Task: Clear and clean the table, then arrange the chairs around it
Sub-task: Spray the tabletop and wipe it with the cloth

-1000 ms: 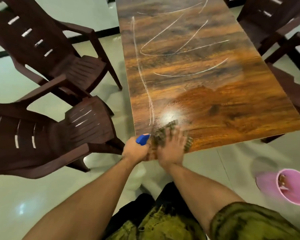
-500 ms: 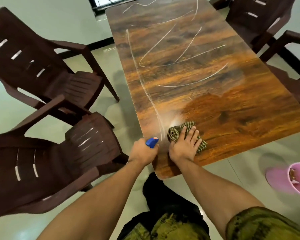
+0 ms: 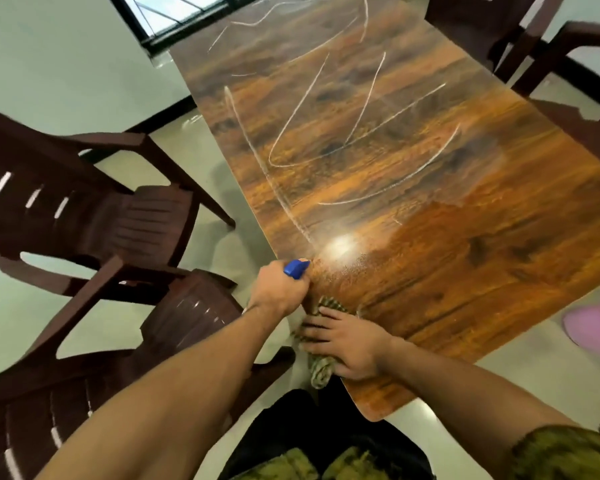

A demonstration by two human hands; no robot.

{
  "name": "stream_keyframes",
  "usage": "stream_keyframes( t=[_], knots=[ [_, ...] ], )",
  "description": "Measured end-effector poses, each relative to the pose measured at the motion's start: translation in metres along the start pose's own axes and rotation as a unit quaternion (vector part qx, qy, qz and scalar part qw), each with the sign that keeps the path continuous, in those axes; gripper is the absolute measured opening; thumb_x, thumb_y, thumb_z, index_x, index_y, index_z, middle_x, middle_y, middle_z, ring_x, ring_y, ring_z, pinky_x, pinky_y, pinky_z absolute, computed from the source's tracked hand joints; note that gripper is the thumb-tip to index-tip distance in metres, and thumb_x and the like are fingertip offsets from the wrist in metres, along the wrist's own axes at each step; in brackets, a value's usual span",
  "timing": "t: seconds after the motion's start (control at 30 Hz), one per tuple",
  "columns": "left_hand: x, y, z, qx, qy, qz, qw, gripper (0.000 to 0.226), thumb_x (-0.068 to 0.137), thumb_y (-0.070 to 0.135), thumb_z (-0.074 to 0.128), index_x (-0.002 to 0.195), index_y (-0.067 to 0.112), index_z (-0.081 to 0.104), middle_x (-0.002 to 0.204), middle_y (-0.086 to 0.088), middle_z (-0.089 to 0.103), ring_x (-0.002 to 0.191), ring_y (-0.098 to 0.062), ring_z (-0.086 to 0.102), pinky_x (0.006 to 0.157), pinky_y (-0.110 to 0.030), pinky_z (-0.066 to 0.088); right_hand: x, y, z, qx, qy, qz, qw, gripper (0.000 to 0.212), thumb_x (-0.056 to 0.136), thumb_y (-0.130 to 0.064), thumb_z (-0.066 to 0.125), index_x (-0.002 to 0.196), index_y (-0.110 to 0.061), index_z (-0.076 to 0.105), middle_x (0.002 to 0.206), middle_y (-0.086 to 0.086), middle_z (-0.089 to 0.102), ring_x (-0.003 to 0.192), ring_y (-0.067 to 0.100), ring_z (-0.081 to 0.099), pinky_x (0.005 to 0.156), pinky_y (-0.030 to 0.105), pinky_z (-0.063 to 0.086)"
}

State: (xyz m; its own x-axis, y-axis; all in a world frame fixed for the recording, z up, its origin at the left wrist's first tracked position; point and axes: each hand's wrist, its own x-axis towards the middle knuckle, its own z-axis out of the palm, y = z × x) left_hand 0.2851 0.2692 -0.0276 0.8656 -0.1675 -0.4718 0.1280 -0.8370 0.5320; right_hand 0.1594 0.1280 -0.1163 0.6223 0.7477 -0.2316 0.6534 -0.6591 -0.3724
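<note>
1. Our left forearm is bare and stretches up from the lower left edge, with the wrist straight.
2. Our left hand shows its back, fingers curled in a fist round a spray bottle; only the blue nozzle shows above the knuckles.
3. Our right forearm comes in from the lower right, bare below a short olive sleeve, and bends inward at the wrist.
4. Our right hand lies palm down, close beneath the left hand in the picture, fingers straight, spread and pointing left, pressing on a cloth.
</note>
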Motion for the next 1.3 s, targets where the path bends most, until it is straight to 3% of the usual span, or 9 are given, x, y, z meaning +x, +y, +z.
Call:
stream_keyframes(
  t=[0.13,0.27,0.4,0.53,0.67,0.97,1.03,1.17,1.3],
  knots=[
    [0.014,0.007,-0.004,0.004,-0.039,0.02,0.999,0.023,0.081,0.043,0.063,0.083,0.021,0.068,0.073,-0.007,0.068,0.067,-0.032,0.068,0.065,-0.047,0.061,-0.021,0.042,-0.011,0.009,0.066,0.27,0.96,0.074,0.091,-0.05,0.032,0.158,-0.027,0.01,0.166,0.004,-0.002,0.154,0.024,-0.004,0.123,0.043,-0.005],
    [0.027,0.017,-0.006,0.024,-0.055,0.041,0.997,0.026,0.082,0.036,0.064,0.068,0.016,0.055,0.066,-0.006,0.06,0.057,-0.028,0.057,0.063,-0.046,0.057,0.019,0.005,-0.008,0.096,0.185,0.612,0.763,0.076,0.094,-0.05,0.027,0.158,-0.015,0.007,0.165,0.016,-0.007,0.153,0.034,-0.005,0.122,0.051,-0.004],
    [0.049,0.044,-0.009,0.024,-0.087,0.06,0.994,0.031,0.072,0.047,0.06,0.073,0.016,0.056,0.071,-0.01,0.066,0.059,-0.032,0.067,0.061,-0.045,0.062,0.002,-0.04,0.023,0.022,0.107,0.205,0.973,0.074,0.087,-0.048,0.05,0.154,-0.024,0.033,0.166,0.009,0.002,0.154,0.027,0.002,0.121,0.049,0.0],
    [0.077,0.078,-0.002,0.067,-0.151,0.118,0.979,0.021,0.086,0.034,0.067,0.076,0.016,0.06,0.061,-0.008,0.064,0.059,-0.035,0.071,0.052,-0.036,0.055,-0.013,0.009,0.011,0.059,0.103,0.221,0.968,0.068,0.092,-0.043,0.04,0.157,-0.028,0.026,0.166,0.002,0.004,0.154,0.02,-0.004,0.122,0.041,-0.009],
    [0.115,0.111,0.011,0.096,-0.207,0.17,0.959,0.024,0.092,0.024,0.067,0.074,0.014,0.053,0.075,-0.02,0.07,0.05,-0.024,0.066,0.054,-0.029,0.055,0.012,0.059,-0.027,0.119,0.189,0.537,0.813,0.071,0.094,-0.049,0.024,0.159,-0.023,0.017,0.167,0.006,0.003,0.154,0.024,0.0,0.123,0.042,-0.007],
    [0.221,0.149,0.003,0.213,-0.305,0.27,0.888,0.025,0.096,0.024,0.06,0.076,0.008,0.059,0.066,-0.012,0.065,0.037,-0.01,0.057,0.047,-0.019,0.047,0.065,0.145,-0.075,0.175,0.241,0.792,0.533,0.07,0.098,-0.047,0.035,0.159,-0.023,0.011,0.167,0.011,-0.002,0.153,0.029,-0.004,0.122,0.048,-0.002],
    [0.236,0.147,-0.007,0.21,-0.324,0.285,0.877,0.026,0.094,0.02,0.059,0.071,0.008,0.055,0.065,-0.015,0.063,0.042,-0.016,0.058,0.049,-0.022,0.047,0.089,0.128,-0.077,0.168,0.215,0.768,0.579,0.069,0.098,-0.046,0.034,0.16,-0.025,0.01,0.166,0.013,-0.009,0.152,0.032,-0.012,0.122,0.049,-0.006],
    [0.254,0.14,-0.022,0.214,-0.358,0.308,0.855,0.032,0.092,0.014,0.059,0.063,0.011,0.046,0.061,-0.016,0.057,0.047,-0.022,0.054,0.049,-0.024,0.045,0.151,0.062,-0.063,0.121,0.147,0.546,0.816,0.072,0.089,-0.047,0.038,0.157,-0.03,0.023,0.166,0.01,0.002,0.152,0.029,-0.008,0.122,0.049,-0.01],
    [0.257,0.132,-0.022,0.223,-0.401,0.309,0.833,0.027,0.092,0.023,0.063,0.07,0.008,0.057,0.058,-0.013,0.062,0.044,-0.02,0.061,0.048,-0.023,0.046,0.125,0.037,-0.045,0.115,0.144,0.606,0.774,0.08,0.088,-0.044,0.047,0.159,-0.033,0.013,0.167,0.003,-0.004,0.153,0.023,-0.009,0.121,0.041,-0.013]
  ],
)
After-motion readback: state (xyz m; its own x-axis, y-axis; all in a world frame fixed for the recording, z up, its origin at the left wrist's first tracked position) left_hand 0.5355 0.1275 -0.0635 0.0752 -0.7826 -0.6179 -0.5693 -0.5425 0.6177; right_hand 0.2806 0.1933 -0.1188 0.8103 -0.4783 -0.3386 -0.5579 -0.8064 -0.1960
